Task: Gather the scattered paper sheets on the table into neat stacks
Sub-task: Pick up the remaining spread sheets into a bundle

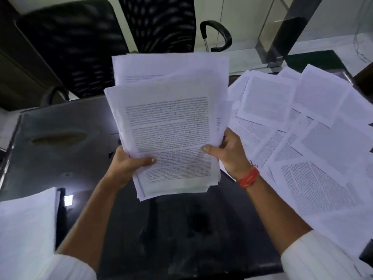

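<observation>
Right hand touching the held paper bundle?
Touching. Head view: right hand grips the paper bundle, thumb pressed on the top sheet's right edge.

A glossy black table (66, 126) fills the foreground, catching pale reflections of the room's light. Behind it stand two black office chairs — one padded (70, 43), one mesh-backed (159, 23) with a curved armrest (219, 35) — against a light wall (238, 15).

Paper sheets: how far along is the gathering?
Partway. Done: one stack lies at the table's left edge. In hand: left hand and right hand hold an uneven bundle. Left: loose sheets cover the right side.
</observation>
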Available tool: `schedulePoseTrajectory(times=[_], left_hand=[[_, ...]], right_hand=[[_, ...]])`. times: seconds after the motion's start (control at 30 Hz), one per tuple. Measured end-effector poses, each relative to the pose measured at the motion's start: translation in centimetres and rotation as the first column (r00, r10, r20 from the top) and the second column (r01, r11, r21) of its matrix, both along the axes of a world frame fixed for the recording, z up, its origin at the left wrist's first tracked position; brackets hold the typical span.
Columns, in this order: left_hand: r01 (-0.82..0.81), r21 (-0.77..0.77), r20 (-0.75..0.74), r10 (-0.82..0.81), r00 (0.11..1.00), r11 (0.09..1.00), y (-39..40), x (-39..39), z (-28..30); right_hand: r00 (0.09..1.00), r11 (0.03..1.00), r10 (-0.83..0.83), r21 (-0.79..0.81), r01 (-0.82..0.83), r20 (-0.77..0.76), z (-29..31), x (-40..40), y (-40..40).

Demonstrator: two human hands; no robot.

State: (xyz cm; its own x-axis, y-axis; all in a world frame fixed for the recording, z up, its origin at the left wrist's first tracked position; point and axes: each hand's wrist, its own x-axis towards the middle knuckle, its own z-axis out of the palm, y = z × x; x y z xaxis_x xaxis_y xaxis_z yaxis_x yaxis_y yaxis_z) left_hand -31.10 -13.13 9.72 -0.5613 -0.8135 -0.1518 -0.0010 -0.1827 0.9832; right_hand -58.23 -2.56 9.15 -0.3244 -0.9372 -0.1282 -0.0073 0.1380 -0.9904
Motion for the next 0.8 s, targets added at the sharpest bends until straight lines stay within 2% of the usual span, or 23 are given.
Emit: schedulePoseTrajectory(times=[0.1, 0.3, 0.4, 0.53, 0.63, 0.7, 0.8], left_hand=[[-0.060, -0.084, -0.028, 0.058, 0.998, 0.995, 2.7, 2.1, -0.2], [-0.119, -0.147, 0.027, 0.124, 0.992, 0.982, 6.4, 6.6, -1.3], [-0.072, -0.161, 0.023, 0.076, 0.997, 0.984, 7.8, 7.4, -0.8], [-0.133, -0.152, -0.025, 0.130, 0.991, 0.979, 9.4, 9.2, -0.4], [-0.095, -0.129, 0.055, 0.103, 0.993, 0.987, 10.4, 10.5, -1.7], [-0.038, -0.032, 0.164, 0.042, 0.986, 0.999, 11.1, 10.8, -3.6], [-0.066, 0.044, 0.265, 0.052, 0.963, 0.997, 12.1, 10.5, -5.2]], right_hand=[[0.989, 0.994, -0.077, -0.091, 0.066, -0.129, 1.0, 3.0, 3.2], [0.967, 0.998, -0.064, 0.005, 0.067, -0.245, -0.5, 9.3, 6.8], [0.964, 0.995, -0.102, -0.014, 0.101, -0.246, 0.4, 11.5, 7.3], [0.959, 0.988, -0.152, -0.050, 0.144, -0.240, 1.8, 12.3, 8.9], [0.974, 0.997, -0.040, 0.061, 0.055, -0.222, 0.4, 12.8, 10.4], [0.976, 0.986, 0.032, 0.169, 0.005, -0.215, -1.4, 13.4, 11.1], [0.975, 0.973, 0.062, 0.232, -0.011, -0.212, -3.1, 13.7, 11.2]])
